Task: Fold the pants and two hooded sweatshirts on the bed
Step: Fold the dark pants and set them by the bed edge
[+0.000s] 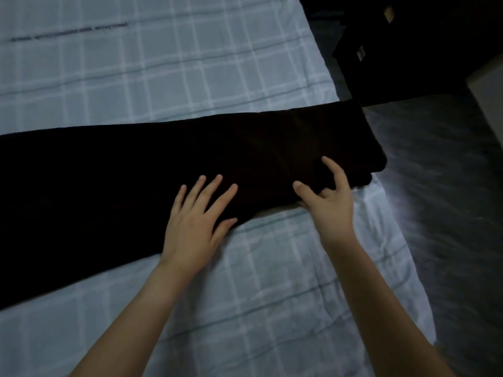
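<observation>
Head view: dark pants (152, 170) lie flat in a long band across the bed (163, 77), which has a pale checked sheet. Their right end reaches the bed's edge beside the floor (449, 191). Left hand (197, 217) rests palm down on the pants near their near edge, fingers straight and spread. Right hand (330, 202) sits at the same edge further right, thumb and forefinger extended over the fabric, other fingers curled; cannot tell whether it grips the cloth. Dark furniture (408, 50) stands beyond the bed

At your upper right stands a dark cabinet (408, 50); grey floor (449, 200) runs down your right side, with a pale box (488, 102) at its edge.
</observation>
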`<action>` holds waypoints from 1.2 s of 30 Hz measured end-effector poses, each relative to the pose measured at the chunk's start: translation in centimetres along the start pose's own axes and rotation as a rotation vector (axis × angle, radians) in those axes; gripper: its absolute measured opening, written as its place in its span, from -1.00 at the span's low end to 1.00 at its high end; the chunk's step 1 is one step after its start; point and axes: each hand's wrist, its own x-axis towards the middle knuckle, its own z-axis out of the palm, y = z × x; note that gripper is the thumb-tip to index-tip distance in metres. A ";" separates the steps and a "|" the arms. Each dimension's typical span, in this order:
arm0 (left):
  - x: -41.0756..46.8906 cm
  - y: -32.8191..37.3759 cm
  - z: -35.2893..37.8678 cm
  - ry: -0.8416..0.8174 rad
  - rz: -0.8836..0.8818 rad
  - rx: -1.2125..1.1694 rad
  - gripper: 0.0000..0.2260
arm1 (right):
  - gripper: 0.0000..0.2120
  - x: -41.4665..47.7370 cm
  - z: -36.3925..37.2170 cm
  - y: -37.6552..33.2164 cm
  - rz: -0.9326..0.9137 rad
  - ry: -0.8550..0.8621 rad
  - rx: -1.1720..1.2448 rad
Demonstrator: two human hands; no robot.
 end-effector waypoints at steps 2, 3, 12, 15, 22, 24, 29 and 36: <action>0.0 -0.3 0.1 0.003 -0.003 -0.022 -0.51 | -0.38 0.2 -0.2 -0.7 -0.058 0.007 0.007; 0.0 -0.4 0.1 -0.001 -0.005 -0.038 -0.51 | -0.38 0.4 -0.2 -1.0 -0.093 0.000 0.002; 0.0 -0.5 0.1 -0.013 -0.042 -0.132 -0.53 | -0.20 2.7 -1.2 -1.7 -0.100 0.040 0.166; 0.1 -0.4 0.2 -0.002 -0.051 -0.150 -0.53 | -0.18 4.3 -2.2 -3.3 -0.306 0.000 0.121; 0.2 0.0 0.2 -0.011 -0.054 -0.130 -0.53 | -0.19 4.9 -2.9 0.0 -0.053 0.054 0.098; 0.3 0.0 0.1 -0.016 -0.059 -0.141 -0.53 | -0.20 5.1 -3.3 -0.3 -0.051 0.051 0.066; 0.5 0.5 -0.1 -0.010 -0.064 -0.144 -0.49 | -0.32 4.0 -6.4 -1.2 -0.032 0.008 0.124; 3.6 4.9 0.5 -0.011 0.077 -0.119 -0.48 | -0.43 1.7 -8.1 1.3 0.056 0.054 0.055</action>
